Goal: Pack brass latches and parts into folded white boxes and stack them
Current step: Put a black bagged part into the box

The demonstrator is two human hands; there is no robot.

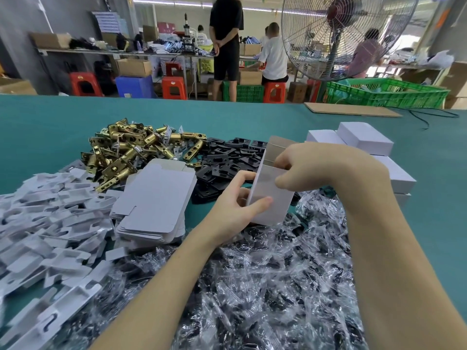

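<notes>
So the small white cardboard box (271, 195) is held up over the heap of clear plastic bags of black parts (265, 286), standing on end with its top open. The left hand (235, 208) grips the lower part of it, thumb across the front face and fingers curled round the far side. The right hand (300, 168) is at the open top, fingers bent in around the brown-lined top flap (278, 147); I can't tell if it's pinching the flap or pushing something inside.

My guess is this is the close-up step. To do it well: keep the left grip low and light so the walls don't bow, fold the side tabs in first, then tuck the lid tongue straight down.

The pile of brass tubular latches (131, 150) and the black metal strike plates (227, 160) sit further back on the teal bench (50, 127), with flat white box blanks (154, 200) just left of the hands. Finished closed white boxes (364, 137) are stacked to the right, which is where this one goes.
</notes>
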